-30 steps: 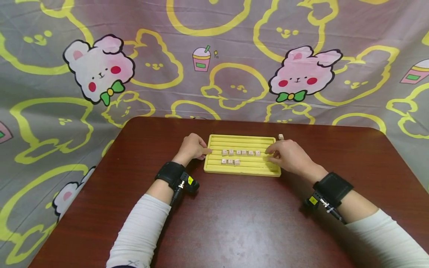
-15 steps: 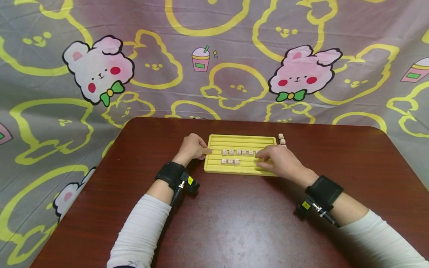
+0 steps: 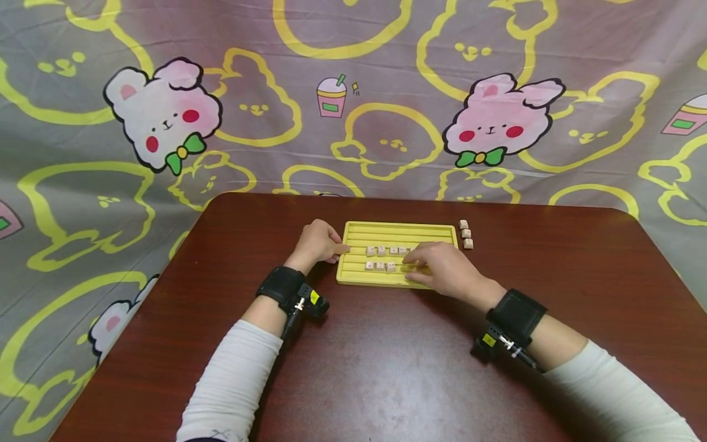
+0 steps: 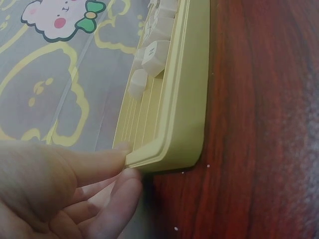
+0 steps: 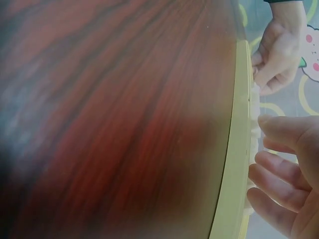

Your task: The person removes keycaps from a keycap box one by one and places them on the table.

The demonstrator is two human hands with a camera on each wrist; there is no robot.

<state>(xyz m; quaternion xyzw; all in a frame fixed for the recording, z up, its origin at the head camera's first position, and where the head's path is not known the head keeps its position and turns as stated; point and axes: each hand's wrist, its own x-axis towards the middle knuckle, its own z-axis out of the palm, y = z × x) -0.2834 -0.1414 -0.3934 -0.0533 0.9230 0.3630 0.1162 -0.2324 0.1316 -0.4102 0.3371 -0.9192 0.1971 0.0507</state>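
Note:
A shallow yellow ridged tray [image 3: 353, 280] lies on the table, with small white keycaps in two rows. The upper row [image 3: 381, 251] runs partly under my right hand; the lower row [image 3: 380, 266] has three keycaps. My left hand [image 3: 318, 242] pinches the tray's left edge, and in the left wrist view the thumb and a finger meet at the tray's corner [image 4: 159, 157]. One keycap [image 4: 155, 57] there bears a letter. My right hand [image 3: 442, 267] hovers over the tray's right half, thumb and fingertips apart, with no keycap visible between them.
Three loose keycaps [image 3: 466, 234] stand in a column on the table, just beyond the tray's right edge. The dark reddish-brown table [image 3: 397, 362] extends toward me. A patterned cloth [image 3: 386, 92] hangs behind the table's far edge.
My right hand has moved left across the tray, from its right edge to beside the lower row. The three loose keycaps have come into full view. My left hand stays put.

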